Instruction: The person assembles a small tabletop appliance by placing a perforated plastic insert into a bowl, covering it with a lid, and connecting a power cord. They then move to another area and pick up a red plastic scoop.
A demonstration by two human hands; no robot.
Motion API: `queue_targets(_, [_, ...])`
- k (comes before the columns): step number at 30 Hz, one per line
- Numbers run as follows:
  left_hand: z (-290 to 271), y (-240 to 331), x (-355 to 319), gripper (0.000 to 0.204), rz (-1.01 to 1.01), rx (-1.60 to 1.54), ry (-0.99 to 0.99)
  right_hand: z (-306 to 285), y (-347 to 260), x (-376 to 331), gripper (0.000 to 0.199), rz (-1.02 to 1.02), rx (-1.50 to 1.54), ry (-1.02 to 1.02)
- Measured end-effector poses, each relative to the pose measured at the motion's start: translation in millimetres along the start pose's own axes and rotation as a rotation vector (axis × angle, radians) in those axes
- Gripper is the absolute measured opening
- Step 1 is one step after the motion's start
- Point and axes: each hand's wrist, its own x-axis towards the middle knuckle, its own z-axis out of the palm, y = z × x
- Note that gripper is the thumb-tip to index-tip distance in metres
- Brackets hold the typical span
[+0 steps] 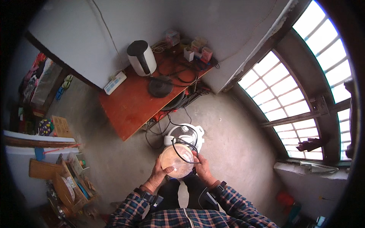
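In front of my body I hold a round, translucent plastic bowl. My left hand grips its left side, with the thumb over the rim. My right hand is closed at its right side. A black cord loops across the bowl and reaches the fingers of my right hand; whether they also pinch it, I cannot tell. Just beyond the bowl a white electric pressure cooker with a round lid stands on the floor, partly hidden by the bowl.
A red-brown table stands ahead-left, bearing a white-and-black appliance, a power strip, a dark round lid and tangled cables. Barred windows line the right. Shelving with clutter is at left.
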Motion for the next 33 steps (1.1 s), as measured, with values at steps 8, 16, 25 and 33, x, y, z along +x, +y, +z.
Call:
queue_targets(8, [32,-14,14,0.105,0.011,0.116,0.035,-39,3,13,0.034,-0.032,-0.04,-0.061])
queue_targets(16, [191,-62,73,0.118,-0.003,0.003,0.051,-218,-20,51,0.032,-0.163,-0.139,-0.047])
queue_targets(25, [269,-65,111,0.116,0.051,0.014,0.127,-290,-84,83,0.036,0.045,-0.173,-0.138])
queue_targets(33, [261,-31,122,0.113,0.056,-0.106,0.207,-267,-109,135,0.037,-0.127,-0.426,-0.262])
